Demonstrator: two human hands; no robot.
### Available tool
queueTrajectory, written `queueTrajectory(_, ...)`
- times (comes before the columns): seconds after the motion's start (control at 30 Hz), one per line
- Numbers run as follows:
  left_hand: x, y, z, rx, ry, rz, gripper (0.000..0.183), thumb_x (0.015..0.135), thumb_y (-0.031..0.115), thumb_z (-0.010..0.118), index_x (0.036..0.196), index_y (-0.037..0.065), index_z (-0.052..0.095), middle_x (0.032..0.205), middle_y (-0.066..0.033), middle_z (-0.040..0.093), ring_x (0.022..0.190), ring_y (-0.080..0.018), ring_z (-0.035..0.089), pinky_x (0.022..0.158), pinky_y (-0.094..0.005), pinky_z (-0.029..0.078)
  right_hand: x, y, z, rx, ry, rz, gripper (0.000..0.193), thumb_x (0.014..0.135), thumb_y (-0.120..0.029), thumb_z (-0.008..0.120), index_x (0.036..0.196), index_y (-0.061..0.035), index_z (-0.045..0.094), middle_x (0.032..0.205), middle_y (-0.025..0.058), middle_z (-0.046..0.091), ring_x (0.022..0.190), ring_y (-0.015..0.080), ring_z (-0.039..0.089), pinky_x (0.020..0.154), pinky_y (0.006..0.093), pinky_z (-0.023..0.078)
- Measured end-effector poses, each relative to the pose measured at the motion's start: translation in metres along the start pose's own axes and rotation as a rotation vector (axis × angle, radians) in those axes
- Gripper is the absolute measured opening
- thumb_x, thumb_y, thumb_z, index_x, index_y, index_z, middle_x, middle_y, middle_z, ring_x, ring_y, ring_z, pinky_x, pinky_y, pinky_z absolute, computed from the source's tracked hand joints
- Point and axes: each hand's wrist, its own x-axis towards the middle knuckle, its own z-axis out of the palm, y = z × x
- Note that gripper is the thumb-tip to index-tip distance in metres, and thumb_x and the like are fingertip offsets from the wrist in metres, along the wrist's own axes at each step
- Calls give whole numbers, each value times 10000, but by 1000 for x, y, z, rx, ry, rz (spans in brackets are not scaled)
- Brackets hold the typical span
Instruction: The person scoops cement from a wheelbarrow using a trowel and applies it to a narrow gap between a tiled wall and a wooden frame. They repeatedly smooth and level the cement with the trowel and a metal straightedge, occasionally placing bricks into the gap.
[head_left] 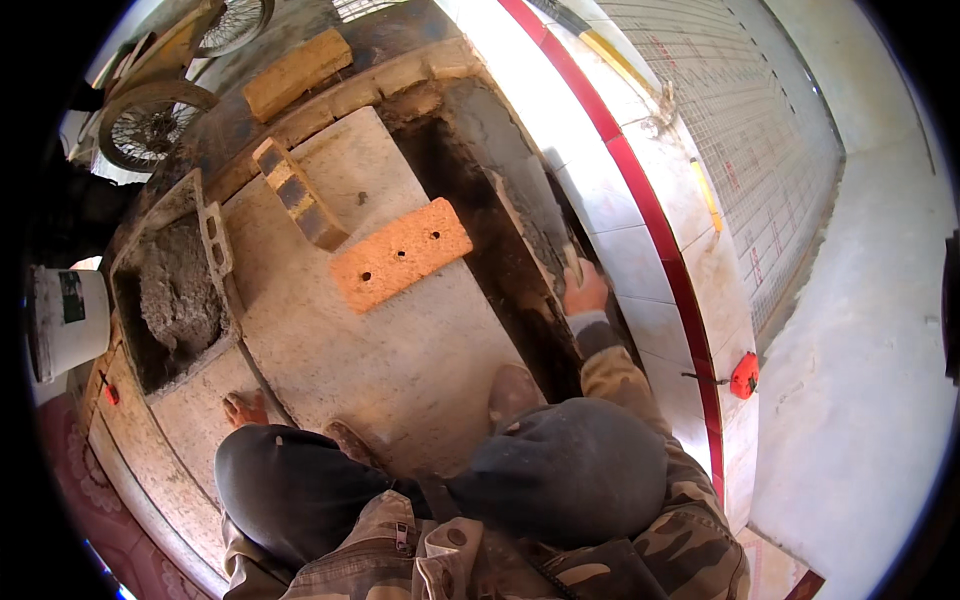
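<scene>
My right hand (586,290) is wrapped round the pale handle of a trowel (572,262) at the right side of a narrow trench (490,255). The trowel's grey blade is hard to tell from the wet mortar (490,120) along the trench's far right edge. My left hand (246,408) is low beside my left knee, over the concrete slab (300,350); it is partly hidden, with its fingers apart and nothing seen in them. An orange brick (400,254) with three holes lies on the slab near the trench. Behind it rests a mortar-stained brick (300,195).
A tub of mortar (180,295) stands at left, near a white bucket (75,320). Another brick (298,75) lies on the far ledge. A wheeled cart (155,125) is beyond. A tiled step (640,250) borders the trench at right, with a red tape measure (744,376) on it.
</scene>
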Motion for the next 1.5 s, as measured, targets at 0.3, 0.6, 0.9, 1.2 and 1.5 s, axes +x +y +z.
queueTrajectory(0.3, -2, 6, -1, 19, -4, 73, 919, 882, 623, 566, 1527, 32, 283, 1591, -219, 232, 1475, -378, 205, 1200, -451, 196, -27, 33, 17, 544, -315, 596, 372, 955, -400, 619, 816, -56, 594, 605, 39, 535, 481, 132, 490, 448, 326, 402)
queueTrajectory(0.6, 11, -14, 15, -2, 105, 131, 915, 851, 643, 589, 1494, 37, 353, 1550, -248, 305, 1438, -409, 284, 1169, -506, 239, 51, -48, 59, 661, -327, 807, 413, 947, -436, 614, 805, -51, 567, 563, 34, 501, 423, 146, 456, 392, 348, 340)
queueTrajectory(0.9, 3, -6, 4, 19, 60, 95, 916, 871, 620, 585, 1508, 19, 314, 1576, -228, 265, 1459, -398, 236, 1185, -468, 229, -4, -9, 37, 465, -330, 805, 453, 960, -434, 594, 863, 9, 611, 638, 102, 587, 510, 211, 537, 475, 424, 412)
queueTrajectory(1.2, -1, 3, -3, 12, 63, 84, 912, 863, 625, 592, 1500, 26, 335, 1574, -219, 276, 1451, -398, 259, 1179, -480, 241, -48, 18, 7, 529, -367, 801, 419, 990, -404, 558, 815, -23, 547, 592, 64, 522, 472, 163, 474, 435, 370, 348)
queueTrajectory(1.5, 0, 20, 9, 4, 8, 110, 926, 863, 628, 594, 1501, 11, 329, 1575, -232, 269, 1456, -390, 253, 1190, -455, 227, -110, 96, -21, 191, -241, 582, 426, 964, -431, 590, 744, -67, 551, 584, 59, 528, 496, 183, 533, 462, 368, 397)
